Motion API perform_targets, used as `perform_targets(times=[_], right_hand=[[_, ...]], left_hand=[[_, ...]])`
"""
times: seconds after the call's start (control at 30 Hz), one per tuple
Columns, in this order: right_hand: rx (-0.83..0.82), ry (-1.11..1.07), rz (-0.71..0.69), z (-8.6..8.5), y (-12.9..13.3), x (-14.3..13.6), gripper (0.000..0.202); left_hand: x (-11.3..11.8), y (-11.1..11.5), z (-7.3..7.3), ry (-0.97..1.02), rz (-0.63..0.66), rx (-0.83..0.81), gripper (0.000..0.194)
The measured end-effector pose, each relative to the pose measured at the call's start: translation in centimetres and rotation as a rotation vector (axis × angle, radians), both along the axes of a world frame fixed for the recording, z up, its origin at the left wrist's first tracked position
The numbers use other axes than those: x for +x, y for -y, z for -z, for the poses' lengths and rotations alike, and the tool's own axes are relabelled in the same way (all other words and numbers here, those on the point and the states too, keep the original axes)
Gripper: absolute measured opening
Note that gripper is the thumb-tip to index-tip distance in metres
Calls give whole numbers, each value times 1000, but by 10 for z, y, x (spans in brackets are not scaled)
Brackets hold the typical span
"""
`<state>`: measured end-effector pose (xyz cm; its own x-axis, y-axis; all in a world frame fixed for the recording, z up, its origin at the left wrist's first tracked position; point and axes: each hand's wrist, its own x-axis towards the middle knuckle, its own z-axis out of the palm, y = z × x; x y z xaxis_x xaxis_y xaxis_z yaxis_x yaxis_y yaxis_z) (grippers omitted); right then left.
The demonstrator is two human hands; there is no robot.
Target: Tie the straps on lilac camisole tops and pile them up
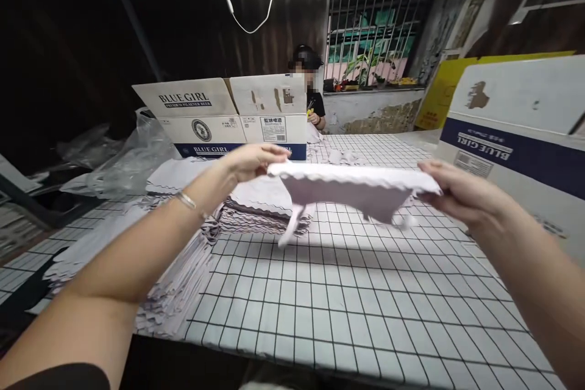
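A pale fabric piece (351, 186) with a wavy edge is stretched level above the checked table (347, 311). My left hand (256, 161) pinches its left end, and a narrow strip hangs down near there. At the opposite end, my right hand (452, 189) grips the cloth between thumb and fingers. The lower part of the piece hangs loose and is slightly blurred. Behind and below my left hand lies a stack of similar pale pieces (260, 195). Another tall stack (178, 292) stands at the table's near left, partly behind my left forearm.
Printed cartons stand at the back (274, 128) and at the right (516, 134). Clear plastic bags (123, 158) lie at the left. A person (315, 106) is beyond the back carton, near small fabric pieces (342, 157). A barred window is behind.
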<state>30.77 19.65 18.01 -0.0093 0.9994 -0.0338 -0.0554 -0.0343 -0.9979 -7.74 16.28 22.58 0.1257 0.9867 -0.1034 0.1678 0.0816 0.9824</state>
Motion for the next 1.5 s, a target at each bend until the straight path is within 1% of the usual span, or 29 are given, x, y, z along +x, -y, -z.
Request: perform_targets(times=[0.07, 0.1, 0.13, 0.17, 0.2, 0.27, 0.33, 0.4, 0.47, 0.53, 0.57, 0.67, 0.7, 0.73, 0.77, 0.83, 0.87, 0.9, 0.93, 1.0, 1.03, 1.1, 1.13, 1.17, 1.23, 1.3, 1.37, 1.43, 1.5], right_hand=[[45, -102, -9, -30, -34, -40, 9], [40, -126, -27, -38, -48, -60, 10], [44, -127, -36, -41, -60, -79, 9], [27, -116, -59, -38, -69, -97, 8], [-8, -103, -89, -29, -76, -114, 8], [-98, -67, -150, 5, -82, -142, 8], [-176, -13, -198, 48, -81, -163, 10], [-211, 57, -250, 88, -75, -177, 12], [-192, 177, -293, 115, -68, -185, 12], [-85, 404, -287, 126, -63, -189, 13], [19, 542, -250, 128, -60, -190, 14], [479, 877, -154, 131, -49, -194, 34], [629, 937, -182, 134, -45, -196, 44], [726, 986, -263, 138, -42, -199, 53], [752, 1030, -367, 144, -41, -201, 57], [757, 1050, -491, 156, -46, -202, 60], [766, 1030, -510, 162, -51, -200, 60], [783, 998, -483, 167, -59, -194, 59], [796, 965, -413, 170, -69, -184, 56], [729, 935, -156, 172, -93, -153, 46], [628, 943, 5, 172, -108, -132, 41], [331, 969, 298, 170, -137, -86, 36], [180, 967, 380, 169, -150, -64, 39], [75, 951, 417, 169, -160, -43, 38], [-15, 915, 412, 169, -168, -11, 29], [-13, 882, 364, 173, -155, 9, 20], [21, 811, 274, 179, -119, 20, 23], [39, 650, 121, 185, -64, 29, 29], [-26, 443, -47, 188, 1, 40, 31]], left_hand=[[-27, -33, -27, -137, -172, 123, 15], [-40, -47, -36, -213, -260, 170, 16], [-53, -59, -39, -304, -337, 201, 17], [-64, -68, -38, -415, -395, 210, 18], [-75, -76, -31, -559, -426, 194, 18], [-92, -85, -5, -875, -419, 110, 18], [-104, -87, 31, -1109, -375, 26, 17], [-112, -86, 65, -1213, -337, -24, 14], [-116, -83, 89, -1264, -322, -53, 14], [-118, -79, 101, -1309, -316, -57, 22], [-117, -77, 105, -1325, -312, -39, 27], [-109, -72, 121, -1350, -298, 141, 44], [-105, -72, 130, -1345, -309, 245, 50], [-101, -74, 142, -1323, -297, 263, 58], [-99, -77, 154, -1296, -284, 216, 66], [-96, -85, 178, -1296, -267, 94, 78], [-96, -90, 186, -1317, -256, 103, 82], [-96, -93, 191, -1339, -259, 120, 84], [-96, -94, 192, -1361, -261, 149, 86], [-91, -91, 184, -1402, -297, 220, 83], [-85, -88, 177, -1413, -322, 262, 81], [-65, -77, 160, -1397, -339, 369, 74], [-51, -71, 153, -1373, -322, 432, 71], [-36, -65, 147, -1340, -281, 495, 68], [-4, -53, 140, -1278, -174, 597, 64], [25, -39, 140, -1208, -54, 666, 62], [47, -23, 146, -1106, 65, 696, 61], [67, -5, 158, -995, 194, 659, 60], [85, 13, 171, -909, 327, 578, 58]])
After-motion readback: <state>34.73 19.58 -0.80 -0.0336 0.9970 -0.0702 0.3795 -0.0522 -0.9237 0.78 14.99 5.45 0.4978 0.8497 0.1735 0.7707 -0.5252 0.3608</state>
